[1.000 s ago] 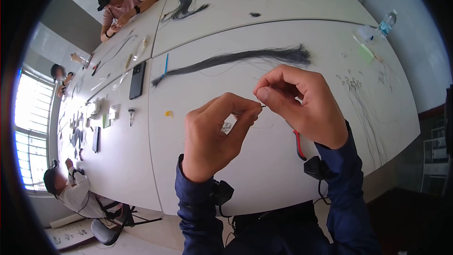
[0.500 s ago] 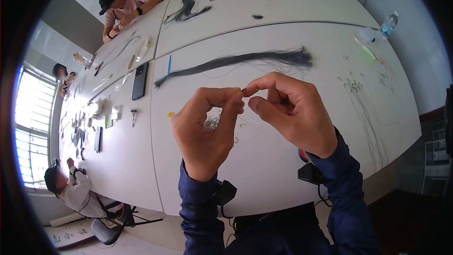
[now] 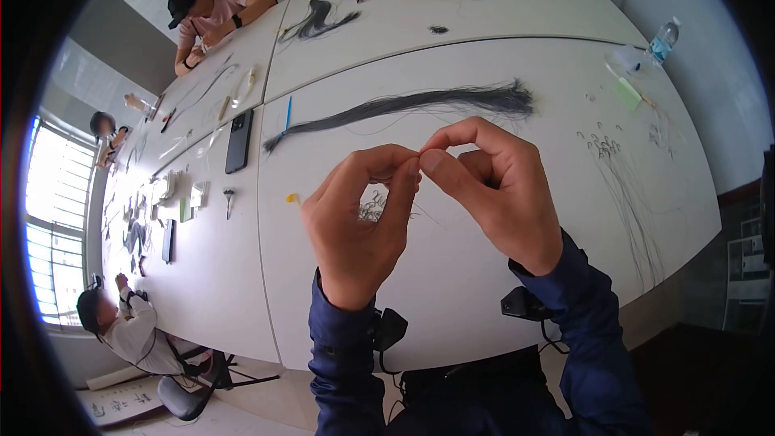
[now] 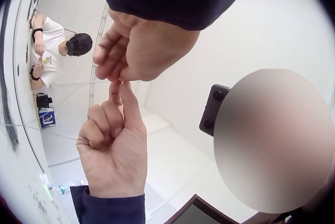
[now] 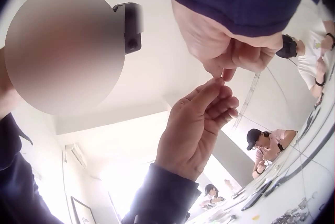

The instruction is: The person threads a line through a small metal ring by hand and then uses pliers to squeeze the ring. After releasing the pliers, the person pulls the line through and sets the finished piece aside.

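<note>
Over the near part of the table, the fingertips of both hands meet. Thumb and index finger of my left hand [image 3: 355, 218] pinch a tiny fish hook that the fingers almost wholly hide. My right hand [image 3: 504, 194] pinches fine line at the same spot, its thumb tip right against the left fingertips. In the left wrist view the right hand [image 4: 115, 151] shows its other fingers curled into the palm. A thin strand of line [image 3: 429, 215] trails below the hands. Beneath the left hand lies a pile of small metal hooks [image 3: 372, 208], partly covered by it.
A long bundle of dark strands [image 3: 387, 103] with a blue tie [image 3: 289, 113] lies beyond the hands. Hooks with lines attached [image 3: 605, 148] are spread at the right. A black phone [image 3: 239, 141] and a yellow scrap [image 3: 292, 199] lie leftward. Other people sit around the table.
Both hands shifted left and up, then the fingertips closed together. The small dark tip that stuck out of the left fingers is now covered. The red-handled pliers have gone behind the right arm.
</note>
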Action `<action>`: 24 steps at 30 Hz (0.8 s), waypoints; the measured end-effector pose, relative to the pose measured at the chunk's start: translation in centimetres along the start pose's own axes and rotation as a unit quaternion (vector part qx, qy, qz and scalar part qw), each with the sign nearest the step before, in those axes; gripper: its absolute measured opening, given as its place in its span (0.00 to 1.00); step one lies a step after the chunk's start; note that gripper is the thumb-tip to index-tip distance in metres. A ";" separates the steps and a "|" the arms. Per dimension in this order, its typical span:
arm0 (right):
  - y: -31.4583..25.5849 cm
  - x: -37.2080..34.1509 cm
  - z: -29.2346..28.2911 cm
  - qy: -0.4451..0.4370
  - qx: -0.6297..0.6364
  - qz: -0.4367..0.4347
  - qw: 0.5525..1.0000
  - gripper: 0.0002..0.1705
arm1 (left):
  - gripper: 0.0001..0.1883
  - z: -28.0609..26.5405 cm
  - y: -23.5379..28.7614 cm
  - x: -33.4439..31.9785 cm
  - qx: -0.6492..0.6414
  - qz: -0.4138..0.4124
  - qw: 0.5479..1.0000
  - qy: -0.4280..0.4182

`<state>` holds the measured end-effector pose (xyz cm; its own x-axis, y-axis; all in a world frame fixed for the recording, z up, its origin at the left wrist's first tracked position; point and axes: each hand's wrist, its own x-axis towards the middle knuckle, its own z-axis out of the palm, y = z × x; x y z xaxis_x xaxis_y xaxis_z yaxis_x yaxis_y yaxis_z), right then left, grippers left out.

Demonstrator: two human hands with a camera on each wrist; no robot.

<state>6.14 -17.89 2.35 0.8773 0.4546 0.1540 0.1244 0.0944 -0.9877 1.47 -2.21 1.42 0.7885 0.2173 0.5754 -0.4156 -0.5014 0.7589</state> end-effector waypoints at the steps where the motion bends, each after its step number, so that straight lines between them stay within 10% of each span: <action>1: 0.0 0.1 -0.2 0.001 -0.006 0.000 1.000 0.10 | 0.05 0.0 0.0 0.0 0.000 -0.003 1.000 -0.003; 17: -0.1 0.1 -0.2 -0.009 0.013 0.017 1.000 0.07 | 0.04 -0.6 0.3 0.0 -0.020 -0.043 0.999 -0.004; 24: 0.1 -0.6 0.5 0.018 -0.199 -0.158 0.967 0.04 | 0.06 -0.5 -0.6 0.2 0.017 -0.011 1.000 0.006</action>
<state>5.38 -17.69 2.14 0.7808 0.4264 0.4566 0.5515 -0.1271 -0.8244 1.61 -1.44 1.27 0.7912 0.2389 0.5629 -0.3829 -0.5241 0.7607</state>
